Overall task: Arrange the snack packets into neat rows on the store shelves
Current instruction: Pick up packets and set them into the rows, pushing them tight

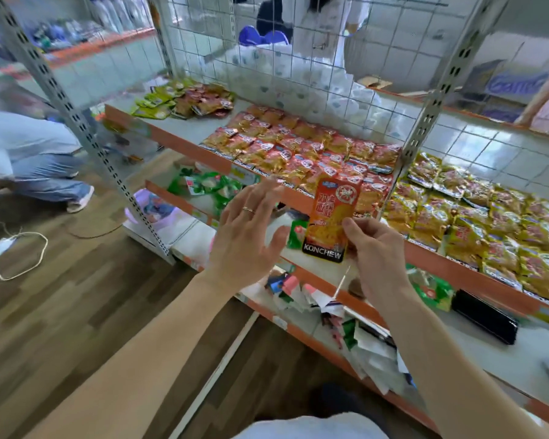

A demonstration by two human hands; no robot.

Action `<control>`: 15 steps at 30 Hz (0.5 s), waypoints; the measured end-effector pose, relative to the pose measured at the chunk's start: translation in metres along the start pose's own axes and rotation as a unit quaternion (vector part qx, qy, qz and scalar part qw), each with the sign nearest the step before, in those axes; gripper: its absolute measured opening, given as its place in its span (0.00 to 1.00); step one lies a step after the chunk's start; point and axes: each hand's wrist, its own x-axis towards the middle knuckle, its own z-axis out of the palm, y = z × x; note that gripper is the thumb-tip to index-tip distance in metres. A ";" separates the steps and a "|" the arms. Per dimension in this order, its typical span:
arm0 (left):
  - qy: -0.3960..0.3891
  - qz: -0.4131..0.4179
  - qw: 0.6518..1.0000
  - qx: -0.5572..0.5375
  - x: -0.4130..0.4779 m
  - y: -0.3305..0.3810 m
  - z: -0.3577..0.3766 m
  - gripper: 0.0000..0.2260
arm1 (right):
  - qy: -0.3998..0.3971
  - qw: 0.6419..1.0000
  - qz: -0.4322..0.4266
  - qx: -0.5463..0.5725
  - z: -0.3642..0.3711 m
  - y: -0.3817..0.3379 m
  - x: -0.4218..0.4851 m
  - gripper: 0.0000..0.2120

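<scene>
— What is left undone on the left side?

— A loose heap of green and red packets is seen at ten o'clock, at the far left end of the upper shelf; no rows have been formed there. Lower down, at nine o'clock, green packets are scattered on the shelf beneath

— And the hands?

— The left hand is held open just left of centre, fingers spread, with nothing gripped. At one o'clock from it, the red rows are laid overlapping up to the shelf lip; that block can be judged nearly finished

— Where is the packet being handled?

— One orange-red packet is held upright at the centre of the view, in front of the near edge of the red rows. It is pinched at its lower right corner by the thumb and fingers of the right hand. It has not yet been laid down; a place in the front row is judged likely

— And further right?

— At three o'clock, the yellow rows are set out neatly in the next bay. At five o'clock, a jumble of mixed packets is left unsorted on the lowest shelf. Two blocks are judged done; the heap and the lower shelves remain
</scene>
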 end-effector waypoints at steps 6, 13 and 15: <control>-0.009 -0.019 1.000 0.002 0.015 -0.027 -0.001 0.28 | -0.009 1.000 0.007 -0.005 0.024 -0.001 0.017 0.06; -0.017 -0.029 0.999 0.003 0.050 -0.074 0.005 0.27 | -0.028 0.999 0.009 -0.016 0.070 0.000 0.064 0.10; -0.019 -0.031 0.999 0.007 0.065 -0.090 0.008 0.27 | -0.026 0.999 0.014 -0.022 0.087 0.000 0.084 0.09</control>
